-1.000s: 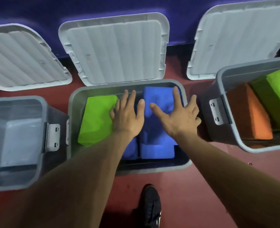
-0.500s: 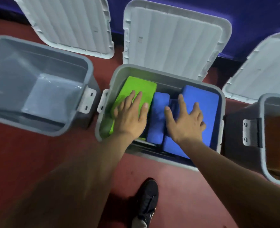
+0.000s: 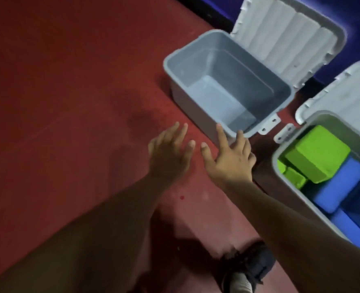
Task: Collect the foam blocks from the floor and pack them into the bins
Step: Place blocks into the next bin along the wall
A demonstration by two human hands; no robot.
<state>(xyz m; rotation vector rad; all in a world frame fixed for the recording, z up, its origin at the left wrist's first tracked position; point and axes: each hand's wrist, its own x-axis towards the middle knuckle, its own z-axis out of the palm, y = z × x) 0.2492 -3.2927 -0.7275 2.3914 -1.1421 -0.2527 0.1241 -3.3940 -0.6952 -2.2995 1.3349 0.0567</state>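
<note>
Left grip [image 3: 168, 158], right grip [image 3: 231, 162] splayed, holding nothing; open bin [image 3: 248, 68] just beyond; shoe [image 3: 251, 265] below.

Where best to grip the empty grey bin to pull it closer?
Probably its near rim, from the person's side: the empty grey bin stands open, that lip lies bare by the right hand, and the lid blocks the far edge.

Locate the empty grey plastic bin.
Head view, upper right: the empty grey plastic bin sits on the red floor, between the right hand and its white lid.
</note>
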